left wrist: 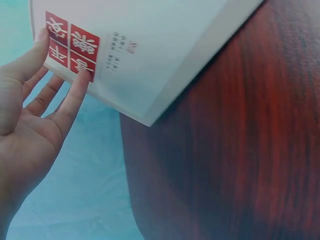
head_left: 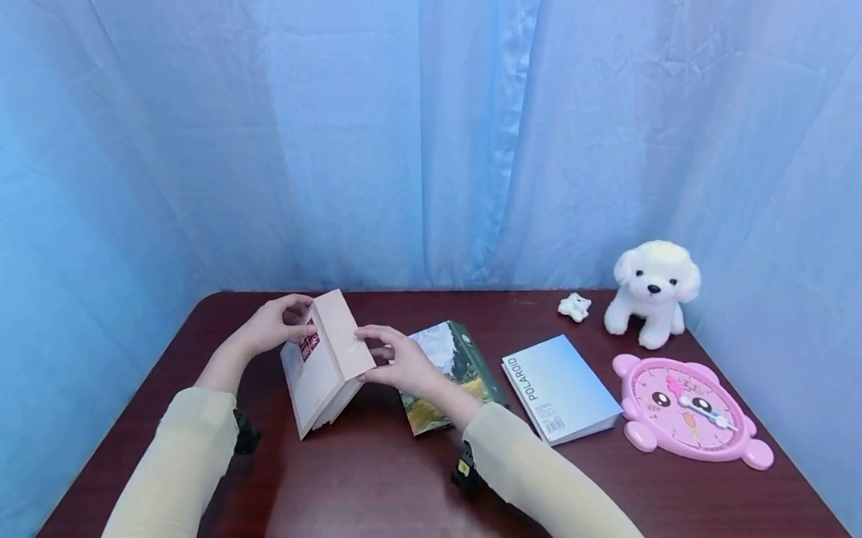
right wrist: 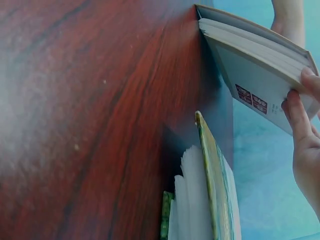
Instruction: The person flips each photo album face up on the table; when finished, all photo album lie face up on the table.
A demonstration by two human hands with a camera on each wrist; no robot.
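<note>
A cream hardcover book (head_left: pixel 312 386) with red-and-white character squares on its cover leans tilted above the table's left part, spine up and page edges downward. My left hand (head_left: pixel 270 324) holds its far edge; in the left wrist view the thumb and one finger lie on the cover (left wrist: pixel 150 50), the other fingers partly hidden behind it. Across the spine, my right hand (head_left: pixel 406 362) grips the book between thumb and fingers. In the right wrist view, that hand (right wrist: pixel 305 145) has fingertips on the other cover. Beside it stands a green book with a painted landscape (head_left: pixel 423 414), pages slightly fanned.
Right of the landscape book lies a blue-white POLAROID album (head_left: pixel 569 383). Farther right are a pink cartoon clock (head_left: pixel 679 419), a white plush dog (head_left: pixel 652 291) and a small white star-shaped item (head_left: pixel 574 307). Blue curtains (head_left: pixel 368 143) hang around the dark red-brown table (head_left: pixel 355 505).
</note>
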